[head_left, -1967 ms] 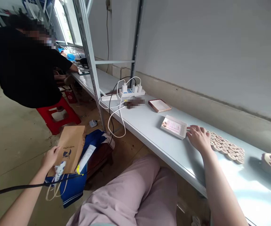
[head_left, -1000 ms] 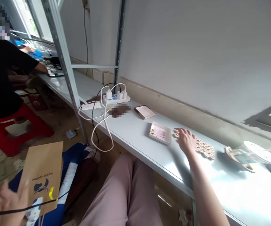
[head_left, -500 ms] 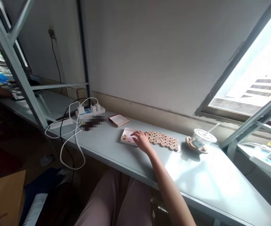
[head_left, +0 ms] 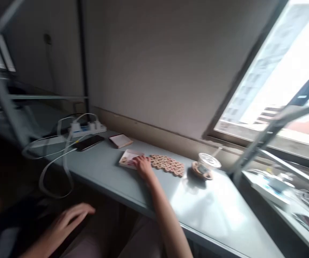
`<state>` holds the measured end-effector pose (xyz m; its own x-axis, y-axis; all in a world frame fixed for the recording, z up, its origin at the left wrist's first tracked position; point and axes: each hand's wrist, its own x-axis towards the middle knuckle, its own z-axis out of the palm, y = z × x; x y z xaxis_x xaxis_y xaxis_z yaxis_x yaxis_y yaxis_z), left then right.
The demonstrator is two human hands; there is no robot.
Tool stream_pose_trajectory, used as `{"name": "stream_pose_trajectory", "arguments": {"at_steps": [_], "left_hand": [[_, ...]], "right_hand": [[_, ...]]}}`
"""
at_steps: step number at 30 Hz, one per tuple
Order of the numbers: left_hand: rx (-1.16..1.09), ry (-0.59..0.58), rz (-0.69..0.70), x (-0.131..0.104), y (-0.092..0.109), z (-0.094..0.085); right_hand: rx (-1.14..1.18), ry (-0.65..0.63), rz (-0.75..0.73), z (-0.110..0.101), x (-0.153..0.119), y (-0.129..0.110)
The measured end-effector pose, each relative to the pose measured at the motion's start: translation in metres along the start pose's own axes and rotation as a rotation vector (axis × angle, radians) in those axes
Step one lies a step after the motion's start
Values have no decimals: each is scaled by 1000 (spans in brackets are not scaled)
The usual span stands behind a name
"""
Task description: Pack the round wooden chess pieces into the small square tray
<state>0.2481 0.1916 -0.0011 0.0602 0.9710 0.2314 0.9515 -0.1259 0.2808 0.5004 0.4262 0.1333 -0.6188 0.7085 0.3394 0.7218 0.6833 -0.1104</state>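
My right hand [head_left: 143, 166] rests at the right end of a shallow white box [head_left: 127, 157], its fingers over the box's edge; whether they hold anything is hidden. A round wooden piece [head_left: 124, 159] lies in the box's left part. Just right of the hand, many round wooden pieces [head_left: 167, 165] lie packed together on the grey table [head_left: 111, 175]. My left hand [head_left: 72, 218] is below the table's front edge at the lower left, somewhat blurred, with fingers stretched out and nothing in it.
Behind the white box sits a dark-rimmed box lid [head_left: 120, 140]. A phone [head_left: 89, 142], white cables [head_left: 42, 175] and a power strip [head_left: 87, 129] are on the left. To the right a lidded plastic cup [head_left: 208, 163] stands in a brown holder. Metal frame posts rise at both sides.
The view has turned to the right, so the table's things sit further left. My left hand has come into view. My right hand is still at the box.
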Motion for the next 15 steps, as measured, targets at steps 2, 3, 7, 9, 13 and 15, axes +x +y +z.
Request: {"name": "stream_pose_trajectory", "arguments": {"at_steps": [2,3,7,9,13,15], "left_hand": [[145,-95,6,-4,-39,-13],[218,-183,13,-11,-60,-17],[484,-445,-130,-52,-123,-8],[495,-490,-82,-73,-131,7],[339,-446,-22,-118,-118,44],[310,-439,-26,-139,-110,63]], "right_hand": [[-13,19,12,-2,0,4],[-6,36,13,-1,2,6],[-6,34,-56,9,10,10],[-19,24,-60,12,10,10],[-41,46,-37,15,9,14],[-35,58,-15,16,9,17]]}}
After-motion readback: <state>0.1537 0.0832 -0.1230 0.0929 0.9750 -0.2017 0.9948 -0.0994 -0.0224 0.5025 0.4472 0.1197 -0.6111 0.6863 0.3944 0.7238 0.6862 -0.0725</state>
